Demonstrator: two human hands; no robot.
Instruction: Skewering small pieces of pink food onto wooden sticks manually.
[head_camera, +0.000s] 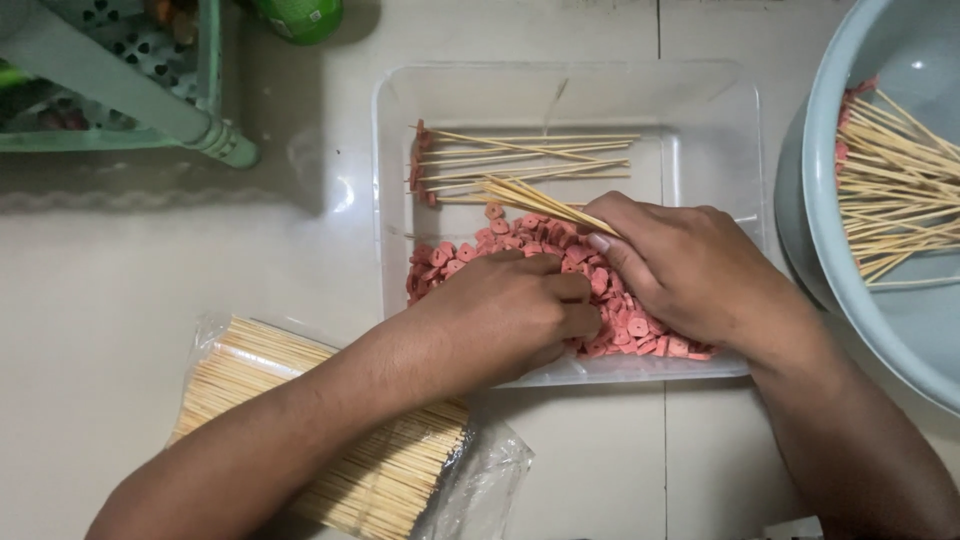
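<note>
Fingers of right hand (690, 265) clamped on skewer bundle (545, 203), tips up-left; left hand (515, 310) fingers curled among sausage slices (620, 325)

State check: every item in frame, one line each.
clear tray: open, part-filled
pink slices: loose pile in tray
finished skewers: lying flat in tray
left hand: in the slices
right hand: gripping a skewer bundle
skewer bag: open, full
grey basin: holds threaded skewers

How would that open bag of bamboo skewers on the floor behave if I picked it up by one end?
The bag of skewers would probably sag, since its thin clear plastic looks limp and crumpled. Its mouth seems open, so loose sticks may slide out. The round, thin sticks would likely roll or scatter on the smooth floor.
</note>
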